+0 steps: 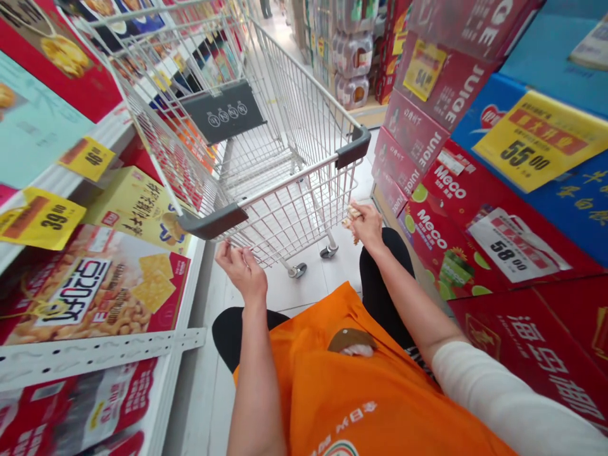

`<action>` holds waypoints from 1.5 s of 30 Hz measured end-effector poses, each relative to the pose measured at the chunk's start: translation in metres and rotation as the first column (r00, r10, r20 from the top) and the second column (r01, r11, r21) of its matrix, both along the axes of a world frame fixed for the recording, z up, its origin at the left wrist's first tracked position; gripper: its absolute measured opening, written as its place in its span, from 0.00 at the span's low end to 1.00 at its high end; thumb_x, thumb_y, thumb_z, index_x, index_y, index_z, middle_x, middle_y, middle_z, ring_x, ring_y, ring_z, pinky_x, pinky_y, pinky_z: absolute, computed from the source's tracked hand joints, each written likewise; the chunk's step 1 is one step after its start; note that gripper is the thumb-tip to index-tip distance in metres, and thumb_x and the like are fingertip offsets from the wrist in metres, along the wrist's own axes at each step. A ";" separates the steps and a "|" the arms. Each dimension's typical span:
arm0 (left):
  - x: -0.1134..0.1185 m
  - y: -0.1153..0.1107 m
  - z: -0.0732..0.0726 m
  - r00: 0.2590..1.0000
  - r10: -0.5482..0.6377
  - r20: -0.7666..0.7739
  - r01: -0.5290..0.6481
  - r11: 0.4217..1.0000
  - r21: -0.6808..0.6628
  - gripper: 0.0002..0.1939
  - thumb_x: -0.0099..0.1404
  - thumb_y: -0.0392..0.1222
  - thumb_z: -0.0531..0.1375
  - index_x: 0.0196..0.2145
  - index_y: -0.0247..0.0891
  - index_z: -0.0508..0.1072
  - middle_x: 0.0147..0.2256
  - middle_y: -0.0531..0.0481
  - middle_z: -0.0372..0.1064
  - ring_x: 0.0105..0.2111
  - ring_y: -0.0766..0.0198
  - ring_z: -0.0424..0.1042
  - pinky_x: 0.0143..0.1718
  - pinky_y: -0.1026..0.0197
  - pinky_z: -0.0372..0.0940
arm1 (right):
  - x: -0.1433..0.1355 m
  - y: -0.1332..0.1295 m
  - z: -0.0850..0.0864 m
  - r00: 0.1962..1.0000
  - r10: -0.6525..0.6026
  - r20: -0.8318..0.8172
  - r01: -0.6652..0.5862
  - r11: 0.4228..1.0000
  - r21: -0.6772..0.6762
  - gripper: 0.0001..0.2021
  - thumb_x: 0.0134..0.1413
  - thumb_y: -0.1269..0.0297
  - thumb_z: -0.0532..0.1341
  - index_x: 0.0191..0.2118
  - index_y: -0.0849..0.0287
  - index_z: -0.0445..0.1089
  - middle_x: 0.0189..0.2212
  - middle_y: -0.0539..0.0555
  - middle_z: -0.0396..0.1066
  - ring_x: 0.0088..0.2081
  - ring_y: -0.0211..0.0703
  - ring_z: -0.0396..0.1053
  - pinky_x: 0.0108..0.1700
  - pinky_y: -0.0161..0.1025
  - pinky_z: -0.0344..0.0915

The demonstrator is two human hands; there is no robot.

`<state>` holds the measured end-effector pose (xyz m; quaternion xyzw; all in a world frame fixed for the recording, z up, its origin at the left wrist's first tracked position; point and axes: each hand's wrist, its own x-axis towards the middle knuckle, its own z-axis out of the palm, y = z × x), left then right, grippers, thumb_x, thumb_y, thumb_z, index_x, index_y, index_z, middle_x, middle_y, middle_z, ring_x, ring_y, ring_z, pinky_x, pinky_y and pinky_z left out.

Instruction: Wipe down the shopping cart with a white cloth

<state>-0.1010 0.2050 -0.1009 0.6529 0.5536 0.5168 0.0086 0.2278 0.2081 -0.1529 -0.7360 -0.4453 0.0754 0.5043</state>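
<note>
The shopping cart (289, 183) stands right in front of your knees, its near end facing you, between the shelf on your left and the stacked cartons on your right. Your right hand (368, 225) is closed round a crumpled pale piece (351, 221), cloth or paper, just beside the cart's near right corner. Your left hand (243, 269) is loosely curled, fingertips by the lower wires near the left corner; you cannot tell from here whether they touch or grip anything. The cart rests on casters (297, 272) over smooth floor tiles (327, 285), so a push or pull against the wires could roll it away or into your knees. The crumpled piece could snag if a loose end caught in the mesh. Farther out, the aisle is tight: a cart that swung sideways could knock the snack boxes (109, 285) on your left, and your right elbow, coming up carelessly, could clip the red Meco cartons (427, 221) or bend the yellow price card (541, 140) jutting out above them
</note>
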 end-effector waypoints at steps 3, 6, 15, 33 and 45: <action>0.000 -0.001 0.001 1.000 -0.007 0.004 0.007 1.000 0.002 0.12 0.74 0.46 0.50 0.35 0.38 0.66 0.56 0.38 0.58 0.63 0.54 0.63 0.68 0.48 0.57 | 0.000 0.007 0.000 1.000 -0.026 -0.001 0.026 0.999 0.035 0.26 0.50 0.79 0.54 0.52 0.56 0.79 0.41 0.55 0.73 0.44 0.43 0.71 0.56 0.45 0.69; 0.002 -0.002 0.001 1.000 0.000 -0.004 0.000 1.000 0.017 0.12 0.74 0.46 0.50 0.35 0.38 0.66 0.56 0.37 0.58 0.62 0.54 0.64 0.67 0.48 0.58 | -0.018 0.012 -0.007 0.995 -0.094 -0.014 0.095 0.994 0.048 0.27 0.53 0.77 0.53 0.56 0.55 0.76 0.42 0.56 0.71 0.46 0.43 0.70 0.58 0.46 0.69; 0.012 -0.006 0.004 1.000 0.012 0.026 -0.012 1.000 -0.012 0.10 0.74 0.43 0.50 0.34 0.38 0.64 0.56 0.36 0.57 0.63 0.54 0.63 0.68 0.48 0.56 | -0.066 0.004 -0.032 0.971 -0.215 -0.105 0.233 0.952 0.201 0.25 0.60 0.73 0.51 0.59 0.54 0.73 0.46 0.56 0.65 0.50 0.41 0.70 0.59 0.42 0.70; 0.043 -0.003 0.006 0.999 -0.048 -0.006 0.047 0.997 -0.056 0.13 0.75 0.45 0.48 0.35 0.38 0.65 0.57 0.36 0.54 0.63 0.54 0.60 0.69 0.48 0.54 | -0.127 0.004 -0.033 0.986 -0.028 -0.165 0.054 0.986 0.157 0.19 0.65 0.70 0.52 0.52 0.53 0.77 0.54 0.61 0.70 0.61 0.49 0.67 0.66 0.53 0.65; 0.066 -0.003 0.007 0.998 -0.070 -0.006 0.069 0.996 -0.063 0.11 0.74 0.42 0.49 0.34 0.38 0.64 0.56 0.37 0.54 0.62 0.53 0.58 0.69 0.46 0.52 | -0.135 0.013 -0.023 0.954 -0.186 -0.233 0.230 0.956 0.180 0.20 0.61 0.76 0.48 0.44 0.56 0.75 0.51 0.61 0.71 0.60 0.47 0.67 0.66 0.51 0.64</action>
